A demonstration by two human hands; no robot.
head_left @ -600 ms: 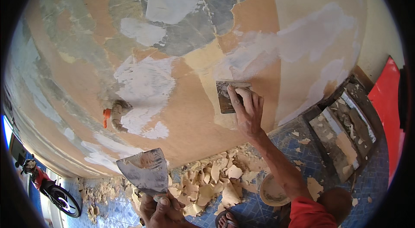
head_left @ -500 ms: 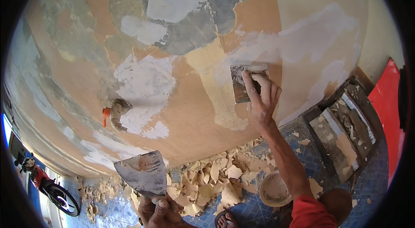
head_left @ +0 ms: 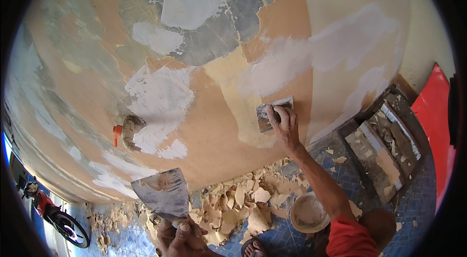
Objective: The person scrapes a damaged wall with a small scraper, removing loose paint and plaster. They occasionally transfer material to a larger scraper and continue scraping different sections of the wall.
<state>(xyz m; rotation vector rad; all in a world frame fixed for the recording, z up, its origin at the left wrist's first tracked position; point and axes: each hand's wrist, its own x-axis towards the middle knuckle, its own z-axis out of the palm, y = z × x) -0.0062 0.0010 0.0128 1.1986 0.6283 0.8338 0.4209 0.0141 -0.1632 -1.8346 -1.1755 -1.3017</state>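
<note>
My right hand point(head_left: 284, 125) presses a small flat putty knife point(head_left: 267, 113) against the patched wall point(head_left: 209, 111), at the lower edge of a pale filler streak. Its fingers are spread over the blade's back. My left hand point(head_left: 182, 237) grips the handle of a wide trowel-like scraper point(head_left: 163, 193), held blade-up near the bottom of the view and away from the wall. The wall shows orange paint, grey bare areas and white filler patches.
An orange-handled tap point(head_left: 124, 133) sticks out of the wall at left. Peeled paint flakes point(head_left: 238, 203) lie heaped along the wall's foot on blue tiles. A round bowl point(head_left: 307, 213) sits by my foot. A dirty wooden frame point(head_left: 384, 145) and a red panel point(head_left: 435, 116) stand right; a motorbike point(head_left: 58, 218) lower left.
My right hand swept the small knife up and to the right along the wall, then came back down to a lower spot. The left hand with the wide scraper stayed nearly still.
</note>
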